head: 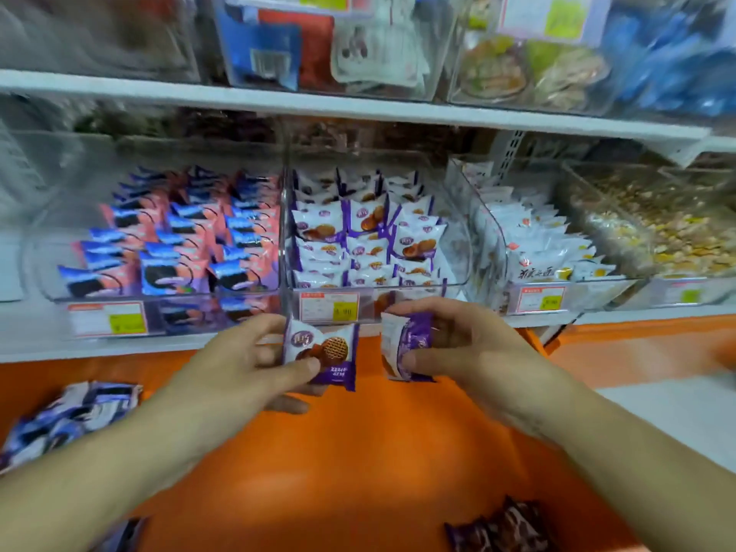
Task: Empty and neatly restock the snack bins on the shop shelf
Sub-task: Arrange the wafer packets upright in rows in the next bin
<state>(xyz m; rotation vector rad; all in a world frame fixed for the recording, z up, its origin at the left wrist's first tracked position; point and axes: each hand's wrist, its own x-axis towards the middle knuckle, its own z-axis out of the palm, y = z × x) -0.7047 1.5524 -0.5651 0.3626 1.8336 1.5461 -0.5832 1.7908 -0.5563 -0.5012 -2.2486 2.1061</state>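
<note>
Fingers of each hand pinch a purple-and-white waffle-cookie packet: left packet (322,355) face-on, right packet (404,346) edge-on.

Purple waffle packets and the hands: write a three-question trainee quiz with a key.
1. True or false: each hand holds a packet.
2. Which bin holds matching packets? A) left B) middle C) right
3. What colour is the ledge below?

Key:
1. True: left hand holds a face-up packet; right hand an edge-on packet.
2. B, the middle bin.
3. Orange ledge.
</note>
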